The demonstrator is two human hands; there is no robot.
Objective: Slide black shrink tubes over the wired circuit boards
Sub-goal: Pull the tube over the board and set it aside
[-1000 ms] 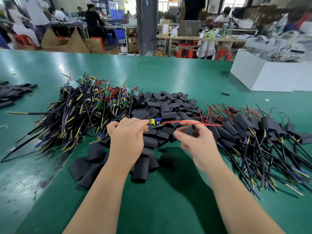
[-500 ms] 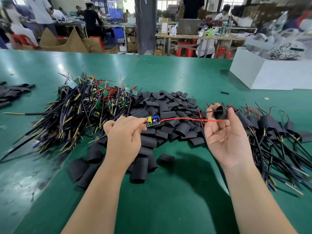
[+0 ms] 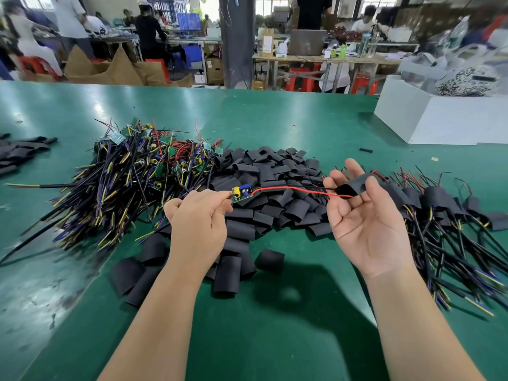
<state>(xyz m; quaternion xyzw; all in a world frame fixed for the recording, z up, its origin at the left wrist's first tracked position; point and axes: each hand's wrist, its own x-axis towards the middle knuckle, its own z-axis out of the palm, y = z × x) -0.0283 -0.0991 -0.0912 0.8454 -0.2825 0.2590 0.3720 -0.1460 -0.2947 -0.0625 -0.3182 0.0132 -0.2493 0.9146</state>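
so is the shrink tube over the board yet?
No, the circuit board pinched in the left hand is bare; the shrink tube sits in the right hand at the red wire's far end.

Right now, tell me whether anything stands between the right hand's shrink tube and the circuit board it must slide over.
Nothing visible does. The right hand pinches the shrink tube at the free end of the red wire; the wire runs clear to the circuit board pinched by the left hand, above the loose tube pile.
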